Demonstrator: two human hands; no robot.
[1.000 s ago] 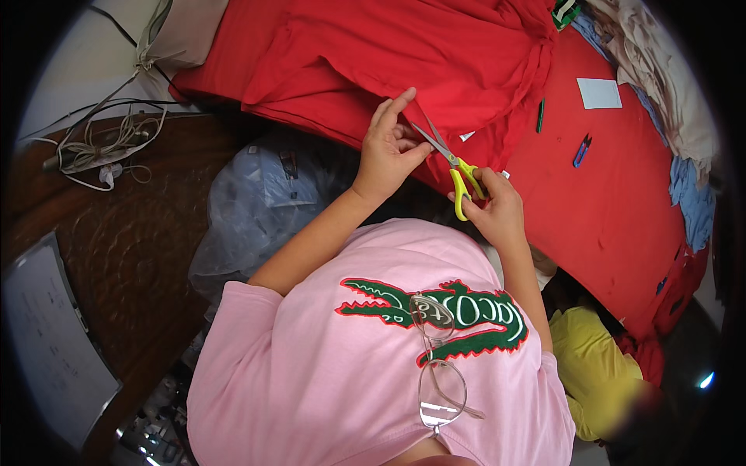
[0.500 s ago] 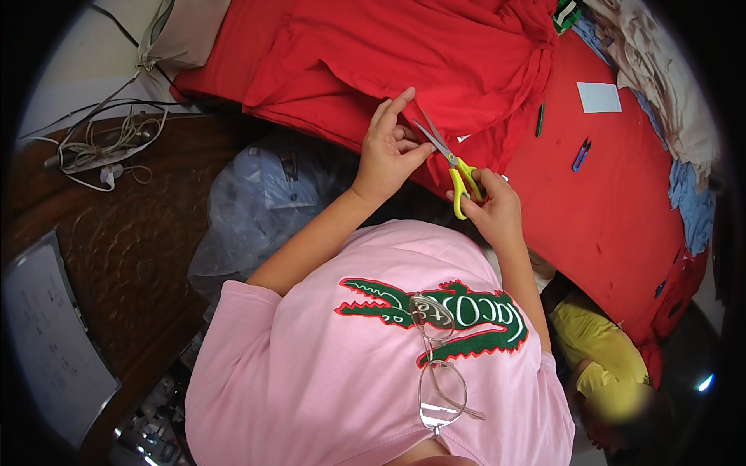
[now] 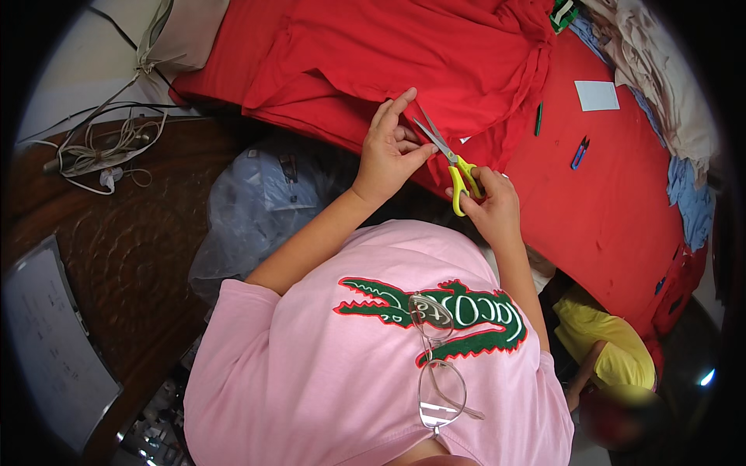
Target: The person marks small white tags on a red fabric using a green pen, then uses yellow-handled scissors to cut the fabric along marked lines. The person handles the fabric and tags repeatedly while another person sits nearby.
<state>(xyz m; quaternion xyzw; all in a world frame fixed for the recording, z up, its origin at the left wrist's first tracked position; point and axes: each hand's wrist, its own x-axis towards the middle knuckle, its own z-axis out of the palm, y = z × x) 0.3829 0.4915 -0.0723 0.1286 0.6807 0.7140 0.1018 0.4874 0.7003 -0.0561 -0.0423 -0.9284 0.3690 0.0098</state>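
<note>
Scissors (image 3: 453, 160): handles in right hand (image 3: 498, 206), parted blades beside left hand (image 3: 387, 159).

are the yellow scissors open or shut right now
The scissors are partly open: the blades form a narrow V, tips apart, with the right hand holding the handle end.

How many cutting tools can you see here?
2: the yellow-handled scissors in the right hand, and the small blue snips lying on the flat red surface to the right. More could be hidden under the rumpled red fabric.
</note>
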